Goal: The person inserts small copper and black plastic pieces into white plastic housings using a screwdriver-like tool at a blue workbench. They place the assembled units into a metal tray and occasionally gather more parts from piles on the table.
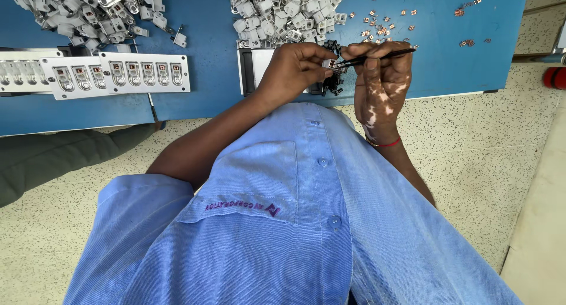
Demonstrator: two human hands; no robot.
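My left hand pinches a small white plastic part at the near edge of the blue table. My right hand grips thin black tweezers, their tip touching that part. Under both hands sits a black fixture on a white and black base. Just beyond lies a heap of white plastic parts, with small copper pieces scattered to its right.
White trays holding rows of fitted parts lie at the left, behind them another heap of white parts. Another person's grey-green sleeve reaches in at the left edge. Speckled floor lies below the table. A red object sits far right.
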